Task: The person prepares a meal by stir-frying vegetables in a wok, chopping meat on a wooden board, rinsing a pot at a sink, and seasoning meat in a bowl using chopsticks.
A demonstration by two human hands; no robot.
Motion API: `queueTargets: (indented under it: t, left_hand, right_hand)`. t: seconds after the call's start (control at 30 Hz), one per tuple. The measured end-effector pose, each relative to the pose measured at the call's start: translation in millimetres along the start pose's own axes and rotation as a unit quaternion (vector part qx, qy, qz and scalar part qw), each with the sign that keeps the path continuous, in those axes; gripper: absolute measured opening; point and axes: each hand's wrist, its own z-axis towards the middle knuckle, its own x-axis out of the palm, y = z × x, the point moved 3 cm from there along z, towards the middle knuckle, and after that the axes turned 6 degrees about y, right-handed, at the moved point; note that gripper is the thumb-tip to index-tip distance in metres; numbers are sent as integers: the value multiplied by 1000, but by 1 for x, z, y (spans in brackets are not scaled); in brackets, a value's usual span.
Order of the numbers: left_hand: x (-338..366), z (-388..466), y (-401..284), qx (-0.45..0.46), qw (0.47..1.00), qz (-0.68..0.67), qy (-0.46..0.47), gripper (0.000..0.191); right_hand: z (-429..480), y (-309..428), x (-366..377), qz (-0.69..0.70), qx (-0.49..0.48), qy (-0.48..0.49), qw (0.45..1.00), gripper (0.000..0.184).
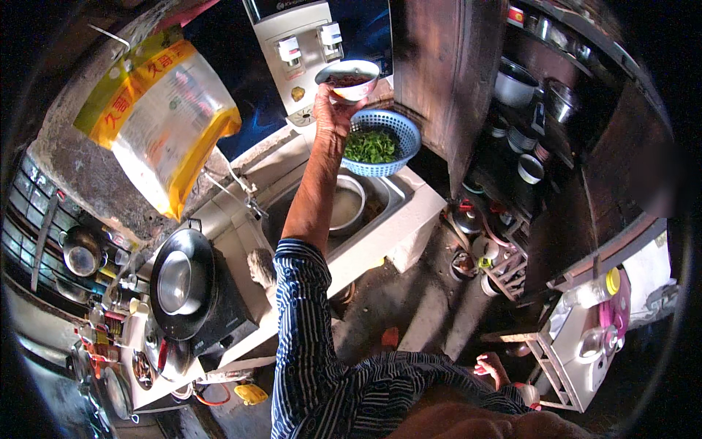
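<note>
My left hand (332, 112) reaches far forward and grips a white bowl (363, 92) with a coloured pattern on its side. Dark reddish-brown food (346, 80) lies in the bowl; what it is I cannot tell. Just below the bowl in view is a blue plastic colander (408, 144) holding green leafy vegetables (370, 147), at the far end of the sink counter. A metal pot (359, 204) with cloudy liquid stands in the sink (395, 192), partly hidden by my forearm. My right hand (488, 366) hangs low at my side, fingers loosely apart, holding nothing visible.
A water dispenser (274, 35) stands behind the bowl. On the left, a wok (164, 324) with a metal basin (176, 282) sits on a cooker (233, 315). A plastic bag (159, 104) hangs from a hook. A wooden cabinet door (439, 66) and dish shelves are at right.
</note>
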Motion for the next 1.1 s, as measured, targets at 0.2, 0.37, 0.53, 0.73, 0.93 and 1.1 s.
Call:
queueTargets:
  t: [0.2,0.37,0.53,0.73,0.93,1.1]
  left_hand:
    - [-21,47,-14,48,998,36,37,60]
    - [-16,54,-17,61,997,30,25,58]
    - [-14,58,-23,60,998,-8,21,58]
    - [-15,58,-25,58,998,23,27,56]
    - [-9,55,-19,86,991,76,68,46]
    - [0,53,-17,92,988,112,56,45]
  right_hand:
    - [25,38,-16,56,-74,46,995,14]
    - [99,59,-45,-42,57,28,997,16]
    - [156,61,-85,-18,-21,75,997,22]
    - [189,74,-113,16,-2,102,995,23]
    - [215,75,-131,46,14,112,993,25]
    - [251,59,-143,77,41,136,987,27]
